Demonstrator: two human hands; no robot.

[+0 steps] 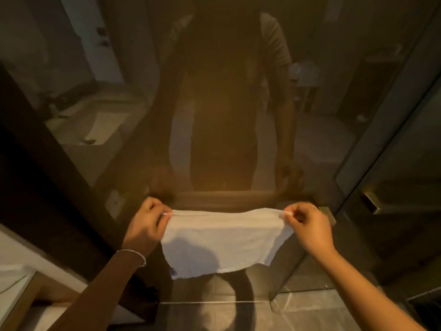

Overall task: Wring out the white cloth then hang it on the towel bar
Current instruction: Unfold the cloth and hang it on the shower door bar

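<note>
The white cloth (pixel 222 240) is spread flat and hangs down in front of a dark glass panel. My left hand (pixel 145 223) pinches its top left corner and my right hand (pixel 307 225) pinches its top right corner. The top edge is pulled nearly straight between them. Just behind that edge runs the towel bar (pixel 226 198), a dim horizontal bar on the glass, with a metal end bracket (pixel 327 212) at the right. Whether the cloth touches the bar I cannot tell.
The glass panel (pixel 226 115) reflects a person, a sink and a toilet. A glass door with a metal handle (pixel 374 203) stands at the right. A dark frame (pixel 47 175) runs down the left. Grey floor tiles (pixel 298 311) lie below.
</note>
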